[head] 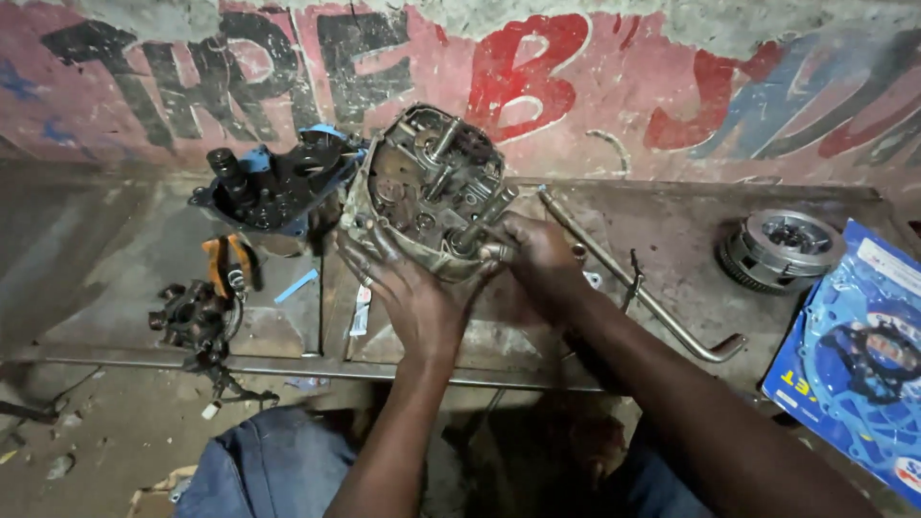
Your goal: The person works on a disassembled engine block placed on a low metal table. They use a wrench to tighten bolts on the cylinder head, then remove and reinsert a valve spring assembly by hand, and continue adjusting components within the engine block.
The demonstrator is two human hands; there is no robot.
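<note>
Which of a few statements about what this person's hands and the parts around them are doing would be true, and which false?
1. Both hands touch the open engine case. True.
2. The left hand holds the long bent metal rod. False: the rod lies untouched on the metal tray.
3. The round clutch part lies right of the hands. True.
4. The right hand rests on the blue packet. False: its fingers grip a shaft on the case.
</note>
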